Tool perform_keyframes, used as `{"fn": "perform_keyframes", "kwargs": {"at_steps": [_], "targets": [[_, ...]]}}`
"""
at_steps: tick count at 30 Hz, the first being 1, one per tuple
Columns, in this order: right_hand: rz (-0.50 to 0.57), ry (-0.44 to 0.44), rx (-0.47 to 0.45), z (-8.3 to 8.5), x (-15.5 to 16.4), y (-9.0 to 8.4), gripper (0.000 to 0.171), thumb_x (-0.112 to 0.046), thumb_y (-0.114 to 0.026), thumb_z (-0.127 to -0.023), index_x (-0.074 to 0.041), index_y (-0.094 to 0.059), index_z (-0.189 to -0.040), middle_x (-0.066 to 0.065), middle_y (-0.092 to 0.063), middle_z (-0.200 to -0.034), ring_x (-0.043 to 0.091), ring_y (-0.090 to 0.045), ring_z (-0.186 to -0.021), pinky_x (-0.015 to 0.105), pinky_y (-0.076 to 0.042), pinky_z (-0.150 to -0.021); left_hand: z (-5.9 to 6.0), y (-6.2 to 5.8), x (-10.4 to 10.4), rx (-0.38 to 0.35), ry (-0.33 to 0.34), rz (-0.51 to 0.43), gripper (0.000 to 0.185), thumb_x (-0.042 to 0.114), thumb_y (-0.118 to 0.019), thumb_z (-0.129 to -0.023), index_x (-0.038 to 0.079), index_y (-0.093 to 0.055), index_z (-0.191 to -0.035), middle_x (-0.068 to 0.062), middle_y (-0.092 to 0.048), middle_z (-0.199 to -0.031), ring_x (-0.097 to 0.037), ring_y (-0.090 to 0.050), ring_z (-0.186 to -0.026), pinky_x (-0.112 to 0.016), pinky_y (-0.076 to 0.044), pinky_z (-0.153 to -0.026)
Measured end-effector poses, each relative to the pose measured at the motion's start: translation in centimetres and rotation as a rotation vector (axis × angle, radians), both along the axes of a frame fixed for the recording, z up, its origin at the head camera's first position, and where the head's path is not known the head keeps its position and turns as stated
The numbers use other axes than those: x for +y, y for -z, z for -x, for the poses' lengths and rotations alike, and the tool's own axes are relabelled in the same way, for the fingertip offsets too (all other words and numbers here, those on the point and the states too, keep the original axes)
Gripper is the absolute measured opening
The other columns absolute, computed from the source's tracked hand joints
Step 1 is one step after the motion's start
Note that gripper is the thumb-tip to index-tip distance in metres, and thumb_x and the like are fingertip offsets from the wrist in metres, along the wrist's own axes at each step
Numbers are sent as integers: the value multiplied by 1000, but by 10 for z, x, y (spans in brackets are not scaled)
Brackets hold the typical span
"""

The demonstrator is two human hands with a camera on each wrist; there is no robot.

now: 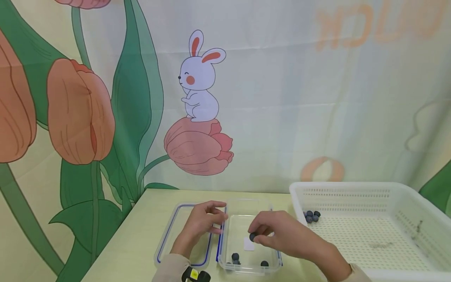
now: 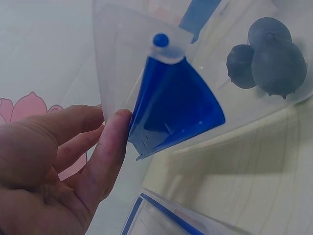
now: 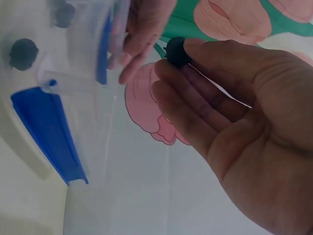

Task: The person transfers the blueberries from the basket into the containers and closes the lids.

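Observation:
My right hand [image 1: 282, 234] pinches a blueberry [image 1: 252, 237] between thumb and fingertips, above the clear plastic box [image 1: 243, 270] with blue clips. In the right wrist view, that blueberry [image 3: 177, 52] shows its small crown. Several blueberries [image 1: 235, 257] lie near the box's front end, including one [image 1: 264, 263] at the right corner. The fingertips of my left hand [image 1: 202, 219] touch the box's left side. Up close in the left wrist view, they rest beside a blue clip [image 2: 176, 103] that hangs down.
The box's lid [image 1: 163, 239], with a blue seal, lies to the left on the table [image 1: 123, 250]. At right stands a white perforated basket [image 1: 370, 235] with several blueberries [image 1: 311, 216] in its far left corner. A pale square [image 1: 248, 244] shows at the box's bottom. Behind hangs a printed curtain [image 1: 267, 117].

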State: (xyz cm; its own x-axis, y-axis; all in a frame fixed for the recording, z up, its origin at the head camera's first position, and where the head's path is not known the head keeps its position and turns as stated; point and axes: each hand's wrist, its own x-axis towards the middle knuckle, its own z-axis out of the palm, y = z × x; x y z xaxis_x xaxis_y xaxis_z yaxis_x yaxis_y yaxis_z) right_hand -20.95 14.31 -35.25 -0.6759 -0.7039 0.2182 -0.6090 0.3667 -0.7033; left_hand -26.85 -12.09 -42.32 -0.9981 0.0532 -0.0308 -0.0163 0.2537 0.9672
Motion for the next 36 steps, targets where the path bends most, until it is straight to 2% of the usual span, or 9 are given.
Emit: {"fn": "perform_keyframes", "kwargs": {"at_steps": [6,17,28,36], "targets": [[-75,-44,-21,-2,-13,14,10,-4,-77,-96,-11,-74,-103,-11,-73,-97,0,-69,-85,24,-60,-77,-1,0,0,1,4,-2,41,10,-81,-94,7,-72,-134,-12,-67,-104,-22,-72,-85,-34,-66,-65],[-180,-98,33,-1,-23,30,14,3,-81,-89,-9,-76,-93,-13,-71,-89,-6,-63,-78,17,-58,-73,-1,0,0,-8,7,-10,41,9,-81,-94,7,-72,-134,-13,-66,-104,-23,-72,-85,-34,-66,-65],[-230,-124,67,1,-21,31,10,2,-80,-90,-8,-78,-93,-15,-71,-88,-6,-61,-79,17,-57,-74,0,1,-1,-6,9,-14,40,8,-79,-95,6,-71,-134,-13,-66,-104,-22,-72,-85,-35,-66,-66],[-222,-70,-9,1,-12,21,7,-4,-79,-93,-8,-79,-99,-11,-73,-94,-3,-65,-81,21,-59,-75,0,1,0,-5,7,-7,40,9,-80,-95,7,-71,-134,-12,-66,-104,-22,-72,-85,-34,-66,-66]]}}
